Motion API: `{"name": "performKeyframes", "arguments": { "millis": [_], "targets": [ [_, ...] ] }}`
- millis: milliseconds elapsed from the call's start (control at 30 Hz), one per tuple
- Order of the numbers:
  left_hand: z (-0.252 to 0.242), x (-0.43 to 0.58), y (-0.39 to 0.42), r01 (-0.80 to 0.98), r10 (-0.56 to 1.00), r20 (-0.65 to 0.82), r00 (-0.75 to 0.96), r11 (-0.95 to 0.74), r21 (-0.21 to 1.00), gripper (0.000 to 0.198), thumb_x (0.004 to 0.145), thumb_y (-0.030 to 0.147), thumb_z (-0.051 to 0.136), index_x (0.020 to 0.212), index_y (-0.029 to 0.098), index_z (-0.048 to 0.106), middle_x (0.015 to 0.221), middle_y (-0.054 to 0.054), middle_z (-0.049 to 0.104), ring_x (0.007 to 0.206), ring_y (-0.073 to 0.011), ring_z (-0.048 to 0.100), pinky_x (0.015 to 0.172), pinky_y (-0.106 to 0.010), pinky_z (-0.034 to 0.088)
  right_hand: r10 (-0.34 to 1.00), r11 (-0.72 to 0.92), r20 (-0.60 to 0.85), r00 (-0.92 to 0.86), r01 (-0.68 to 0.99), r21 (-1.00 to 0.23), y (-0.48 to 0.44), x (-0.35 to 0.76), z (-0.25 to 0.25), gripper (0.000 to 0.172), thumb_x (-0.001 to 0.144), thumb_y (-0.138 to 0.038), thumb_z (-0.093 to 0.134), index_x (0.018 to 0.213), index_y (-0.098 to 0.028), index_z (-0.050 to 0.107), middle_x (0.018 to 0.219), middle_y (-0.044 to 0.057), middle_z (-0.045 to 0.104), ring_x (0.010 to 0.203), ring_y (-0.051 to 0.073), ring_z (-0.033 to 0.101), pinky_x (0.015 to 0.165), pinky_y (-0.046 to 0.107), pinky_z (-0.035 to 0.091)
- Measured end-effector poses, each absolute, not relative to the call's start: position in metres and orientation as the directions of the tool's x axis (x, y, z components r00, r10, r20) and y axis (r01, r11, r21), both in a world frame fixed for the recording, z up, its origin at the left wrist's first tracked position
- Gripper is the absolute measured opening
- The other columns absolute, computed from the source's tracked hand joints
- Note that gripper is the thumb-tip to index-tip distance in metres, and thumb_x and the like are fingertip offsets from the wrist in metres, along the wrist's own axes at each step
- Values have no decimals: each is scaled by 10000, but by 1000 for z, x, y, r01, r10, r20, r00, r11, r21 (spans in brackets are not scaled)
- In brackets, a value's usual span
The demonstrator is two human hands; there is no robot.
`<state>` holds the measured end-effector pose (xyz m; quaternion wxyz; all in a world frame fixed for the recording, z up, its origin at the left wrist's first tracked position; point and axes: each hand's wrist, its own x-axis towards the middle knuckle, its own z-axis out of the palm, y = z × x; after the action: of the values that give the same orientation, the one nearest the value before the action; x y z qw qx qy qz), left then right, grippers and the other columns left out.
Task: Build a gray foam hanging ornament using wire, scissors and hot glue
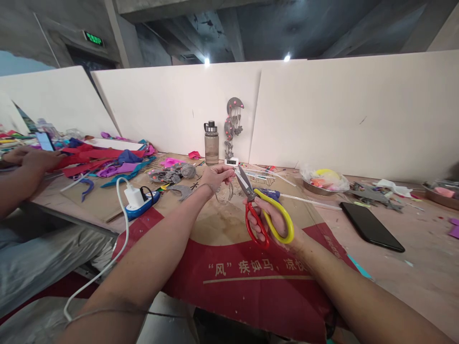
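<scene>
My right hand (267,215) has its fingers through the handles of scissors (247,188), one loop red and the other yellow. Their metal blades point up and away, slightly apart, with the tips beside the fingertips of my left hand (217,177). Thumb and fingers of that left hand are pinched together on grey yarn (230,192), whose thin strands hang below them. Exactly where the yarn meets the blades is too small to tell. Left of this hand lie a ball of grey yarn (188,170) and a grey felt crescent (181,192).
Red-and-brown cardboard (247,267) covers the table before me. Behind my hands stand a water bottle (211,145) and a grey hanging ornament (234,119). A power strip (143,205) sits left, a black phone (371,225) right. At far left are a co-worker's hands (34,160).
</scene>
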<state>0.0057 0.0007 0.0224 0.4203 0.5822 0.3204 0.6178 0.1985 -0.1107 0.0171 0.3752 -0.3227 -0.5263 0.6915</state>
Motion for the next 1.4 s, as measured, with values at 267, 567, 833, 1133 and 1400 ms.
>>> {"name": "performKeyframes", "arguments": {
  "millis": [267, 567, 833, 1133, 1400],
  "targets": [
    [25, 7, -2, -128, 895, 444, 38, -436, 891, 350, 549, 340, 833, 768, 115, 678, 558, 4, 638, 458, -83, 539, 442, -215, 426, 868, -146, -47, -494, -164, -976, -109, 198, 15, 402, 846, -523, 512, 1091, -206, 483, 537, -55, 494, 357, 105, 409, 300, 202, 360],
    [27, 8, -6, -126, 905, 421, 66, -411, 903, 361, 552, 323, 848, 749, 117, 626, 576, -5, 645, 474, -93, 559, 453, -222, 446, 872, -149, -44, -488, -178, -973, -109, 199, 15, 394, 862, -503, 500, 1112, -198, 490, 537, -52, 492, 363, 104, 409, 309, 200, 364],
    [29, 2, -8, -20, 902, 418, 102, -419, 908, 242, 635, 298, 790, 716, 118, 650, 570, -8, 631, 486, -81, 538, 491, -218, 442, 868, -153, -51, -494, -169, -974, -107, 199, 13, 373, 847, -529, 524, 1041, -211, 502, 542, -52, 488, 378, 106, 412, 307, 203, 370],
    [27, 3, -5, -79, 914, 384, 128, -377, 923, 305, 610, 339, 807, 707, 118, 621, 608, -15, 632, 502, -77, 536, 479, -209, 425, 900, -27, -6, -436, -41, -999, -108, 196, 12, 373, 825, -580, 538, 820, -219, 443, 485, -74, 463, 296, 87, 389, 270, 194, 315],
    [25, 3, -3, -127, 907, 398, 136, -382, 915, 299, 595, 338, 814, 713, 119, 648, 610, -6, 628, 495, -68, 521, 469, -198, 411, 903, -1, -8, -430, 18, -1000, -111, 198, 15, 366, 853, -570, 506, 934, -214, 477, 475, -97, 435, 281, 69, 353, 259, 171, 313]
  ]
}}
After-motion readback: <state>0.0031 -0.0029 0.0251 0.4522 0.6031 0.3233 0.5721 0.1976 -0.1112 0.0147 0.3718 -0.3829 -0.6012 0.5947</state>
